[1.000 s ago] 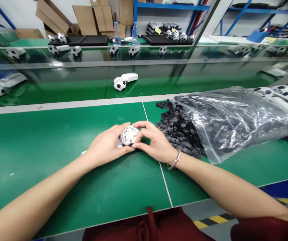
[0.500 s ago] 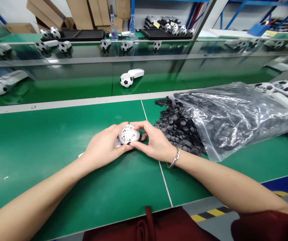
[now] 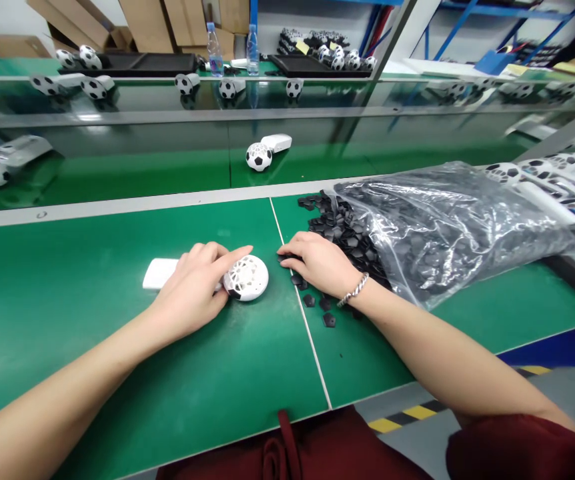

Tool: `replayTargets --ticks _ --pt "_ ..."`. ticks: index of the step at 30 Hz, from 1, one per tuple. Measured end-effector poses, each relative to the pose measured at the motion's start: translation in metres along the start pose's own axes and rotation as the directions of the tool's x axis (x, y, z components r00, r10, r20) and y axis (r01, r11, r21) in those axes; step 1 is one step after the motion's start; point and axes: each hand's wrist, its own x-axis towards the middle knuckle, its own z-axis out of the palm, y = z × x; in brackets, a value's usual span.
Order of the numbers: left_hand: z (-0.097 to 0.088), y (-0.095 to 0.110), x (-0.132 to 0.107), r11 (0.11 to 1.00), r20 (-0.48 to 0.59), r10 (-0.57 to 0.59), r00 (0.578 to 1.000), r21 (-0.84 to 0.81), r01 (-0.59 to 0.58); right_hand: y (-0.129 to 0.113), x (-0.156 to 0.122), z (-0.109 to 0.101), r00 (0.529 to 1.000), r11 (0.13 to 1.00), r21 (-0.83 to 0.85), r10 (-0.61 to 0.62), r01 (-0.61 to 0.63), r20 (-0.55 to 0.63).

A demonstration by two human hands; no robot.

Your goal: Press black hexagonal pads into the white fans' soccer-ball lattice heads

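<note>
My left hand (image 3: 195, 280) is closed around the neck of a white handheld device, which looks like a small fan, on the green table. Its round, latticed football-style head (image 3: 255, 280) faces up to the right of my fingers, with a black patch at its lower edge. The pale handle (image 3: 159, 273) sticks out on the left. My right hand (image 3: 317, 263), thumb and fingertips together, pinches a small black pentagon piece (image 3: 282, 258) at the left edge of the pile of black pieces (image 3: 340, 223). Several loose pentagons lie below that hand.
A clear plastic bag (image 3: 447, 227) of black pieces lies open toward the pile. Football-patterned parts (image 3: 557, 177) are stacked at the far right. Beyond the table's pale edge, a finished-looking device (image 3: 260, 157) lies on the green conveyor (image 3: 157, 160), with more devices on the ledge behind.
My right hand has let go of the football head and moved right to the black pieces. My left hand has shifted slightly left with the device, whose head now faces more to the right.
</note>
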Motion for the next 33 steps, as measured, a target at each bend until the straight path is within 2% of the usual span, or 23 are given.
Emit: replayTargets --ticks 4,9,13,17,22,26,29,33 --pt "0.001 -0.002 -0.001 0.999 -0.005 0.049 0.999 0.000 -0.049 0.001 0.004 -0.002 0.998 0.997 0.057 0.042 -0.044 0.037" --pt "0.001 -0.004 0.000 0.998 -0.010 0.062 0.998 -0.009 -0.062 0.000 0.002 -0.006 0.999 0.978 0.211 -0.013 0.005 0.033" --pt "0.003 -0.005 0.001 0.997 -0.016 0.075 0.997 0.016 -0.075 -0.010 -0.008 -0.013 0.987 0.932 0.328 -0.134 0.155 -0.087" --pt "0.003 -0.005 0.001 1.000 -0.035 0.031 0.999 -0.001 -0.031 -0.021 -0.017 -0.017 0.945 0.822 0.470 -0.248 0.321 -0.211" --pt "-0.002 -0.003 0.001 0.996 0.040 0.022 0.999 -0.090 -0.018 -0.029 -0.020 -0.008 0.849 0.757 0.390 -0.430 0.524 -0.308" --pt "-0.004 0.002 0.000 0.990 0.060 0.010 0.998 -0.143 -0.001 -0.033 -0.016 0.001 0.790 0.763 0.255 -0.495 0.594 -0.362" --pt "-0.001 0.005 -0.001 0.988 0.026 -0.023 0.999 -0.153 0.026 -0.038 -0.014 0.005 0.794 0.782 0.211 -0.501 0.586 -0.345" --pt "0.002 0.007 -0.002 0.989 0.000 -0.025 1.000 -0.146 0.025 -0.042 -0.013 0.010 0.828 0.804 0.267 -0.426 0.531 -0.365"
